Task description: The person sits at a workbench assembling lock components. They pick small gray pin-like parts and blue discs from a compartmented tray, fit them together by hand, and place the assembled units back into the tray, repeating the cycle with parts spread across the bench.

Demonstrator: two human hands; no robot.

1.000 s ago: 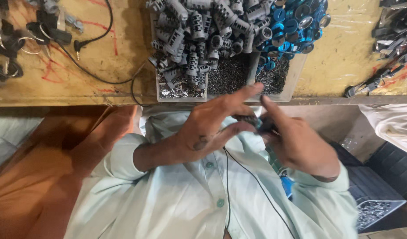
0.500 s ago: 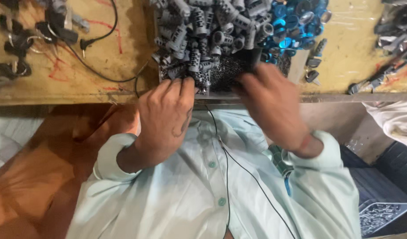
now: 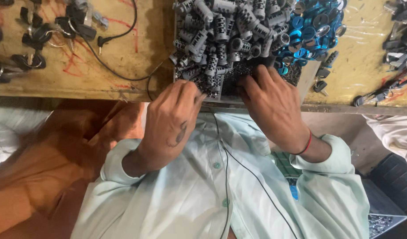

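Both hands at workbench [image 3: 123, 66] near edge: left hand [image 3: 170, 119] and right hand [image 3: 272, 108] fingers curled into tray [image 3: 306, 77] of grey cylinders [image 3: 221, 31], just ahead; grip cannot be told

A heap of grey metal lock cylinders [image 3: 221, 31] filled a shallow tray [image 3: 306, 77] at the near edge of the tabletop [image 3: 123, 57]. Each cylinder was short and round, with notches cut along its side, and they lay jumbled at every angle, some showing an open end. At the near side of the tray the pile thinned to a bed of small dark metal bits [image 3: 227, 82]. Both hands rested fingers-down in that near part, among the lowest cylinders.
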